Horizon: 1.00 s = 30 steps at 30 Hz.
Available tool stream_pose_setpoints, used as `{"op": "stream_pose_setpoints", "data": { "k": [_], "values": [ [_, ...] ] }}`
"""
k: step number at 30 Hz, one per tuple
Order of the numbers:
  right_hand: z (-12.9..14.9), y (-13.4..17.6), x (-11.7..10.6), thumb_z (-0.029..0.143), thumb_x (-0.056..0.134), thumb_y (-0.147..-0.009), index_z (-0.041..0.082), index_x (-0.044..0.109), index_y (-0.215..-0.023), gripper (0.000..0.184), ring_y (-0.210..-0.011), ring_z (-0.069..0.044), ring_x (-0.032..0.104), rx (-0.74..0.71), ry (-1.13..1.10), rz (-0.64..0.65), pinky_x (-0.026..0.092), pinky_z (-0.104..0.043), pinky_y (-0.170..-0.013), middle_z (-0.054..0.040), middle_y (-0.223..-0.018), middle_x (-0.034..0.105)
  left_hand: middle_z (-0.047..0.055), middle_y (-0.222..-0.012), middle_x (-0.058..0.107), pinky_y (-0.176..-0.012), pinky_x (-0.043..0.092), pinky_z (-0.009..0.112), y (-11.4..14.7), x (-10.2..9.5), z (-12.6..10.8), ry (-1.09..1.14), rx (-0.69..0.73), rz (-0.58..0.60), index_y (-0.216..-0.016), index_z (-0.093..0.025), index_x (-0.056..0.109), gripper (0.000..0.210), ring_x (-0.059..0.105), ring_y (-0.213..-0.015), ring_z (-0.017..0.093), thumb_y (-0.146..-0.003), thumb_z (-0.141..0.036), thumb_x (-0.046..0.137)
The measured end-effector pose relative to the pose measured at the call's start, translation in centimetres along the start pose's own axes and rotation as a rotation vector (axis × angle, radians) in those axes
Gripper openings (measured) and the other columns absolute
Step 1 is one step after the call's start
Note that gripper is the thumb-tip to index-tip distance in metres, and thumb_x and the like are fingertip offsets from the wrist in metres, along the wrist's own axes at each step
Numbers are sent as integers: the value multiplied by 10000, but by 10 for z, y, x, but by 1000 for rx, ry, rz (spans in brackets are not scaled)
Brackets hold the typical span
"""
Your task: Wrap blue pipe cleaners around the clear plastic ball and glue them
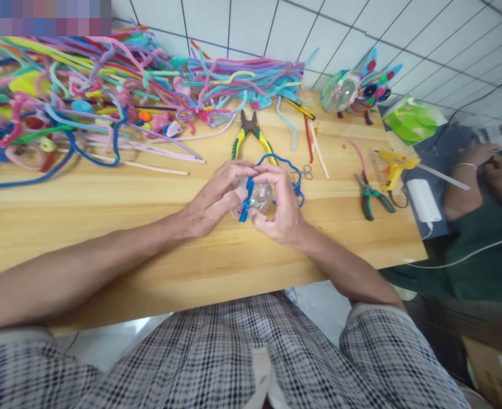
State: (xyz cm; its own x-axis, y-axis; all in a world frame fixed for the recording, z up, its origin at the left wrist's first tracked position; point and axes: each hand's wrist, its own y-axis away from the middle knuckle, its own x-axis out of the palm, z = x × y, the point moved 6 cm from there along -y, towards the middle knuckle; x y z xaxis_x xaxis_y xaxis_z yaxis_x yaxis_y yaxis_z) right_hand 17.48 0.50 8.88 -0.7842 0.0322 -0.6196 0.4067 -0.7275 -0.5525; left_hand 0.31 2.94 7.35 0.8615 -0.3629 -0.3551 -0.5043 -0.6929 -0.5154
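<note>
Between my two hands is a small clear plastic ball (262, 197) with bits inside, held just above the wooden table. A blue pipe cleaner (246, 200) is wrapped across it, and its long crinkled tail (298, 190) loops away behind my right hand. My left hand (219, 196) grips the ball's left side, the thumb pressed on the blue band. The fingers of my right hand (283, 201) curve round the right side. Directly beyond lie yellow-green pliers (251, 136), jaws pointing away, and small scissors (307, 172).
Heaped pipe cleaners (84, 102) cover the table's back left, with a bundle (251, 79) beside them. A finished-looking creature (368, 91) with a clear ball stands at the back right. Teal pliers (372, 199) and a yellow glue gun (396, 166) lie right, near another person's arm (461, 182).
</note>
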Motion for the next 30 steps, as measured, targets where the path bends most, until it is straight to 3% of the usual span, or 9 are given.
{"op": "stream_pose_setpoints", "data": {
  "k": [8,13,15,19,30],
  "values": [
    [-4,2,1,281,793,-838,290,544,-1384,601,-1443,-365,616,62,-93,21,502,-629,-1241,-148,-1483,651,126,-1543,616,-1294,486,533,6,0,4,-69,-57,-63,-1439,-292,631,412,564,-1509,292,-1140,-574,600],
    [-21,2,-2,548,764,-961,302,582,-1343,489,-1401,-308,638,328,-385,-40,533,-534,-1215,-108,-1464,657,125,-1577,591,-1301,474,582,9,1,-8,-166,9,-81,-1467,-305,616,374,548,-1530,320,-1128,-464,630],
    [-29,3,2,609,773,-965,316,603,-1336,502,-1373,-293,659,453,-543,-7,555,-502,-1191,-85,-1463,672,122,-1592,576,-1300,475,583,10,3,-11,-194,57,-67,-1483,-319,594,388,535,-1545,318,-1108,-400,657],
    [-34,4,13,604,839,-926,339,650,-1304,499,-1359,-277,677,572,-774,46,569,-459,-1177,-32,-1414,733,131,-1622,539,-1300,473,588,9,8,-11,-200,121,-53,-1506,-331,554,452,514,-1568,317,-1072,-337,682],
    [-39,0,10,622,930,-843,320,744,-999,388,-1147,-221,753,693,-896,-112,625,-380,-1055,7,-1181,799,140,-1667,487,-1302,479,651,10,15,-10,-233,129,-6,-1557,-332,526,548,487,-1599,357,-1035,-348,693]
  ]
}}
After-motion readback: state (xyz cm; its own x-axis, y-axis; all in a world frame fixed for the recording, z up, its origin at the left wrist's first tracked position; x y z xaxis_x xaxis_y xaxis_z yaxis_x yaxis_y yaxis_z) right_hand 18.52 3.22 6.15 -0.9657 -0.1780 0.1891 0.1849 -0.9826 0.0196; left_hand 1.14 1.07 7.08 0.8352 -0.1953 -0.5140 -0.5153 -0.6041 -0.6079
